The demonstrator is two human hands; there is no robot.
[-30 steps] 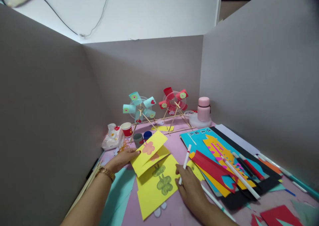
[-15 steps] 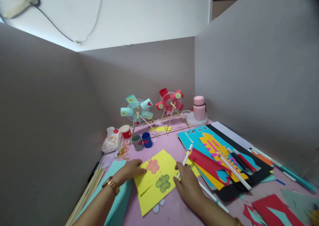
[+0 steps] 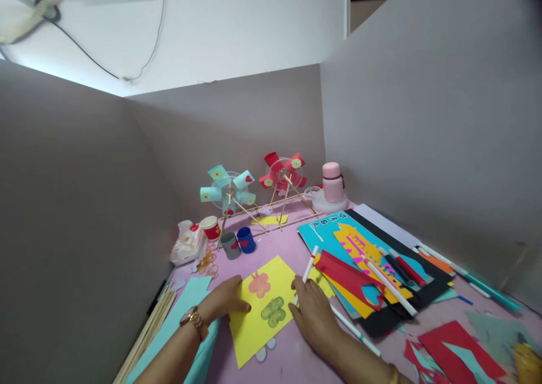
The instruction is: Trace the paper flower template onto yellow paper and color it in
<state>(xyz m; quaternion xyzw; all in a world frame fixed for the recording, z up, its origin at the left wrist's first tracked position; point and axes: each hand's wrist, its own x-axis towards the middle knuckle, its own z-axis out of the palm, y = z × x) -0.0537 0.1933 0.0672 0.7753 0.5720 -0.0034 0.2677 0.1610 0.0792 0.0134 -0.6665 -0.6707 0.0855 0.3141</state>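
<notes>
A sheet of yellow paper [image 3: 254, 334] lies tilted on the pink table, with an orange-pink butterfly [image 3: 259, 285] and a green butterfly [image 3: 273, 312] coloured on it. My left hand [image 3: 226, 304] grips its left edge, thumb on top, the other fingers partly hidden. Between the fingers of my right hand [image 3: 315, 317] is a white marker [image 3: 310, 268] with a red band, pointing up and away. That hand rests at the paper's right edge. Pale petal-shaped cutouts [image 3: 261, 354] peek out below the sheet.
Two paper pinwheel-like wheels [image 3: 228, 192] on stick frames stand at the back, beside a pink flask [image 3: 333, 182]. Grey [image 3: 231, 245] and blue [image 3: 246, 240] paper rings sit in front. Coloured sheets [image 3: 309, 231] and markers lie right, red scraps [image 3: 459, 350] nearer, wooden sticks [image 3: 148, 333] left.
The yellow paper showed two offset layers before; now they look lined up as one sheet. Both hands stay at its sides, and the whole view has shifted slightly.
</notes>
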